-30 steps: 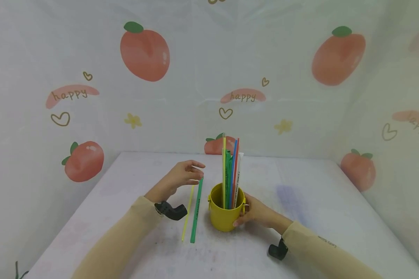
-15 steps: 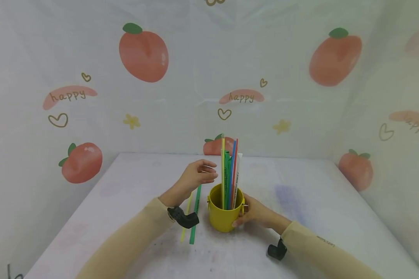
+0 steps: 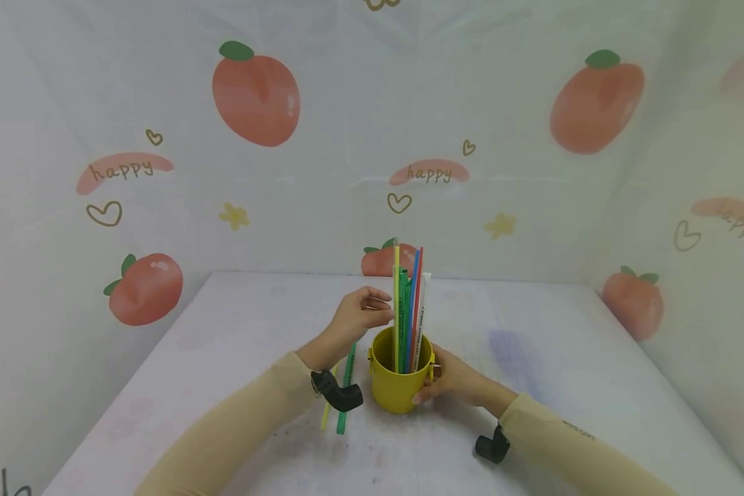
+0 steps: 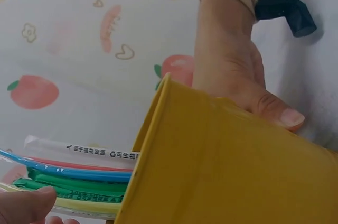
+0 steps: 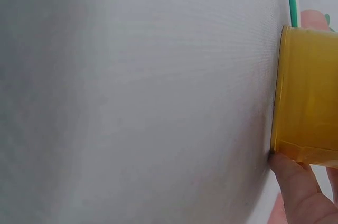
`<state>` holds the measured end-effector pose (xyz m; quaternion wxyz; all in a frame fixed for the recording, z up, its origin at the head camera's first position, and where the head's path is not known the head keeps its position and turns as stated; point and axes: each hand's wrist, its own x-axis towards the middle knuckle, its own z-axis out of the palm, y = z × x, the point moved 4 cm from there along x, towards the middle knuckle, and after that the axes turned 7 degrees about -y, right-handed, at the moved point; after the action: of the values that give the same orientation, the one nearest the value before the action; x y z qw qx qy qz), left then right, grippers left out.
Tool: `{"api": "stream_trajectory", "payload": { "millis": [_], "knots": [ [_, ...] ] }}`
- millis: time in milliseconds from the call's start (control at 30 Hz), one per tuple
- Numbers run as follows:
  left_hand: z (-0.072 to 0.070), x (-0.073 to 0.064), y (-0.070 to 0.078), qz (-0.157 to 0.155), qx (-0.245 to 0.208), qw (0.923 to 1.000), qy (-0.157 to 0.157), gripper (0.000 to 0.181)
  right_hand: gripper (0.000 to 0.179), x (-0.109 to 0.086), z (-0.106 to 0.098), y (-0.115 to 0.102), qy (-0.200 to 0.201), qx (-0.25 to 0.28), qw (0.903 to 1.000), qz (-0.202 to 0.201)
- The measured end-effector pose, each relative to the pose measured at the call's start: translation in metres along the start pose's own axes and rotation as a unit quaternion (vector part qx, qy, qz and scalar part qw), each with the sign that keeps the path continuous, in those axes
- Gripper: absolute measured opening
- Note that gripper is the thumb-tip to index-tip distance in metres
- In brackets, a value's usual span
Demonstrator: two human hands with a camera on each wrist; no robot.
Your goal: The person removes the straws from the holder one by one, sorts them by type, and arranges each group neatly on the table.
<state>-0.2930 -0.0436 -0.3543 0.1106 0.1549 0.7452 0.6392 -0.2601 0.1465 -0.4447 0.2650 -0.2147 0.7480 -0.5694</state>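
Note:
A small yellow bucket point(image 3: 397, 391) stands upright on the table, with yellow, green, blue, red and white drinking straws point(image 3: 410, 310) rising out of it. My right hand point(image 3: 455, 377) holds the bucket low on its right side, thumb across the front; the right wrist view shows fingers point(image 5: 303, 189) against its base. At the straws' left side is my left hand point(image 3: 362, 313), its fingers loosely bent. In the left wrist view its thumb point(image 4: 29, 203) overlaps the green and yellow straws; whether it touches them I cannot tell. A green straw point(image 3: 341, 421) and a yellow straw point(image 3: 325, 417) lie left of the bucket, partly hidden by my left wrist.
The white table point(image 3: 471, 455) meets a printed cloth backdrop point(image 3: 322, 207) behind and at both sides. Black wrist-camera mounts point(image 3: 339, 394) stick out below both sleeves; the left one hangs over the lying straws.
My left hand has moved right, from above the lying straws to the upright ones in the bucket. The right hand and the bucket stay in place.

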Motion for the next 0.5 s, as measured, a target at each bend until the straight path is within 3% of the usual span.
{"api": "stream_trajectory", "payload": {
  "millis": [500],
  "knots": [
    [0.0077,0.0010,0.0009,-0.013,0.025,0.9996,0.006,0.027,0.098,-0.0003,0.0002,-0.0002,-0.001,-0.001,1.0000,0.000]
  ]
}}
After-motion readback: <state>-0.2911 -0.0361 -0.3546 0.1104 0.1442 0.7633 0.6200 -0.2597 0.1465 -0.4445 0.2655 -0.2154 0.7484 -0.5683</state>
